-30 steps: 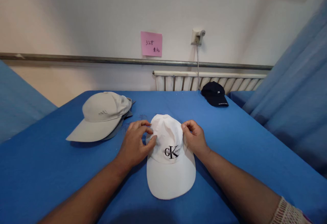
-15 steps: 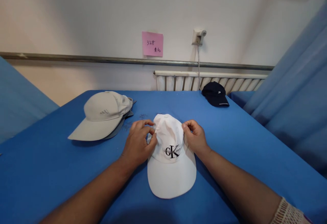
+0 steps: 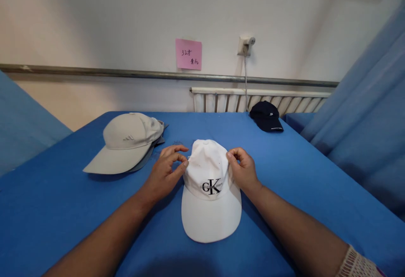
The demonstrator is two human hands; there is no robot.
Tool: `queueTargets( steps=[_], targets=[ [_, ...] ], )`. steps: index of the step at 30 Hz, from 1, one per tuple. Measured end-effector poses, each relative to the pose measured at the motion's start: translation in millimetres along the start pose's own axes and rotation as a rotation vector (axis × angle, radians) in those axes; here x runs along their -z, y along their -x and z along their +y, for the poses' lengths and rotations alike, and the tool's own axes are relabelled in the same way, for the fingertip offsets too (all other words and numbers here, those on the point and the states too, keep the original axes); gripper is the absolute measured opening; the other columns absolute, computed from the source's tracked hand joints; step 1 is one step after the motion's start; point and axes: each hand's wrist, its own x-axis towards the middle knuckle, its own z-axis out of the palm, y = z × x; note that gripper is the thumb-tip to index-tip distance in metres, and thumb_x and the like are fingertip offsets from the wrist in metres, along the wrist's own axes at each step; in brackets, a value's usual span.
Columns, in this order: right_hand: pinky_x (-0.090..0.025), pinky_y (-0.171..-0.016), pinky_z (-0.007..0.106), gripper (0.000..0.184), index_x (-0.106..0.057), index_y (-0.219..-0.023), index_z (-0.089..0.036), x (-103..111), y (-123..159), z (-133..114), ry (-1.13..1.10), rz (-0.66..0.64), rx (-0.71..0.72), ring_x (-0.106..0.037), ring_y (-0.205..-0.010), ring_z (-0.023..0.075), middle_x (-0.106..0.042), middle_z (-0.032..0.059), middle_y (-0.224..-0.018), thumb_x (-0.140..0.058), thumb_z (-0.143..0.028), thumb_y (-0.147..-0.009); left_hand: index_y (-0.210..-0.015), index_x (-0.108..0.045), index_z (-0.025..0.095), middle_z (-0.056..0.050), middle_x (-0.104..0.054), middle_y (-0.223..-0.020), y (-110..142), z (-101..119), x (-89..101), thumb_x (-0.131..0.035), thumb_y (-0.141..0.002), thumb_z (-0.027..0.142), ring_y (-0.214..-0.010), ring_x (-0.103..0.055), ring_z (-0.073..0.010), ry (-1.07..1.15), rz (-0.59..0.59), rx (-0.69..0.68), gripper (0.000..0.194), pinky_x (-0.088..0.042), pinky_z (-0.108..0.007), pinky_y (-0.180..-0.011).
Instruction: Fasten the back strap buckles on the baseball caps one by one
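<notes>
A white baseball cap [image 3: 210,218] with black "CK"-like lettering on its front lies on the blue surface in front of me, brim towards me. At the left side of its crown is my left hand [image 3: 166,171], thumb and index fingertips brought together at the fabric's edge, the other fingers loosely curved. My right hand [image 3: 243,169] pinches the right side of the crown between thumb and fingers. The crown stands up with soft creases between both hands. The cap's rear is hidden behind the crown.
A light grey cap [image 3: 126,131] rests on darker caps [image 3: 146,159] on the left. Near the far right edge of the blue-covered table [image 3: 79,213] sits a navy cap [image 3: 266,116]. Behind are a radiator [image 3: 221,102], a metal rail [image 3: 142,73] and a blue curtain [image 3: 363,121].
My left hand has drawn a little to the left, from over the crown to its edge. The crown looks fuller and smoother, and the cap has shifted slightly. My right hand stays nearly still.
</notes>
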Motion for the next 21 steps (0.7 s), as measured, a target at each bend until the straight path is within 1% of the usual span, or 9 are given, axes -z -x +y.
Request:
queueTargets(
  steps=[4, 9, 11, 13, 15, 17, 19, 21],
  targets=[
    [-0.042, -0.071, 0.028, 0.016, -0.058, -0.077, -0.02, 1, -1, 1, 0.005, 0.031, 0.01, -0.053, -0.071, 0.0146, -0.057, -0.0016, -0.074, -0.054, -0.033, -0.085, -0.078, -0.062, 0.02, -0.009, -0.062, -0.118, 1, 2, -3.8, -0.05, -0.087, 0.038, -0.117, -0.051, -0.0286, -0.002, 0.045, 0.018, 0.023, -0.037, -0.048, -0.103],
    [-0.042, -0.067, 0.027, 0.019, -0.058, -0.077, -0.02, 2, -6, 11, 0.019, 0.027, -0.081, -0.052, -0.068, 0.0147, -0.058, -0.0016, -0.072, -0.054, -0.037, -0.084, -0.078, -0.061, 0.021, -0.009, -0.064, -0.115, 2, -2, -8.8, -0.049, -0.087, 0.038, -0.113, -0.054, -0.0266, 0.01, 0.084, 0.041, 0.023, -0.039, -0.045, -0.101],
    [-0.043, -0.067, 0.028, 0.021, -0.059, -0.077, -0.02, 5, -11, 16, 0.025, 0.06, -0.106, -0.053, -0.069, 0.0152, -0.059, -0.0012, -0.073, -0.053, -0.039, -0.084, -0.078, -0.06, 0.021, -0.009, -0.064, -0.115, 2, -5, -10.2, -0.049, -0.086, 0.039, -0.109, -0.057, -0.0255, 0.021, 0.103, 0.089, 0.023, -0.042, -0.042, -0.097],
    [-0.044, -0.07, 0.029, 0.021, -0.059, -0.079, -0.02, 11, -16, 19, 0.035, 0.098, -0.14, -0.055, -0.071, 0.0159, -0.061, -0.0004, -0.075, -0.053, -0.04, -0.083, -0.077, -0.059, 0.02, -0.009, -0.066, -0.109, 2, -8, -10.4, -0.048, -0.084, 0.041, -0.098, -0.06, -0.0238, 0.031, 0.1, 0.176, 0.024, -0.046, -0.037, -0.087],
    [-0.046, -0.071, 0.029, 0.021, -0.06, -0.082, -0.019, 18, -19, 19, 0.028, 0.134, -0.229, -0.058, -0.074, 0.0167, -0.063, 0.0008, -0.078, -0.056, -0.039, -0.079, -0.074, -0.057, 0.02, -0.006, -0.069, -0.092, 2, -10, -8.9, -0.047, -0.082, 0.044, -0.08, -0.061, -0.0215, 0.007, 0.022, 0.28, 0.028, -0.046, -0.032, -0.072],
    [-0.047, -0.068, 0.029, 0.023, -0.062, -0.086, -0.018, 27, -15, 14, -0.01, 0.142, -0.37, -0.06, -0.077, 0.0179, -0.064, 0.0025, -0.082, -0.061, -0.037, -0.073, -0.068, -0.055, 0.02, -0.003, -0.065, -0.071, 2, -9, -5.9, -0.046, -0.081, 0.048, -0.065, -0.056, -0.0194, -0.038, -0.132, 0.346, 0.032, -0.04, -0.03, -0.06],
    [-0.048, -0.064, 0.028, 0.028, -0.062, -0.089, -0.017, 37, -1, 5, -0.076, 0.103, -0.513, -0.062, -0.08, 0.0193, -0.065, 0.0045, -0.088, -0.065, -0.035, -0.069, -0.061, -0.052, 0.02, -0.001, -0.06, -0.059, 5, -5, -2.6, -0.046, -0.08, 0.051, -0.058, -0.051, -0.0182, -0.072, -0.316, 0.361, 0.037, -0.032, -0.028, -0.054],
    [-0.05, -0.061, 0.027, 0.031, -0.062, -0.091, -0.016, 48, 22, -5, -0.15, 0.046, -0.609, -0.065, -0.081, 0.0198, -0.066, 0.0059, -0.093, -0.069, -0.035, -0.067, -0.056, -0.05, 0.02, -0.001, -0.058, -0.056, 8, -1, -0.3, -0.048, -0.079, 0.052, -0.056, -0.048, -0.0172, -0.077, -0.462, 0.352, 0.04, -0.028, -0.028, -0.052]
  ],
)
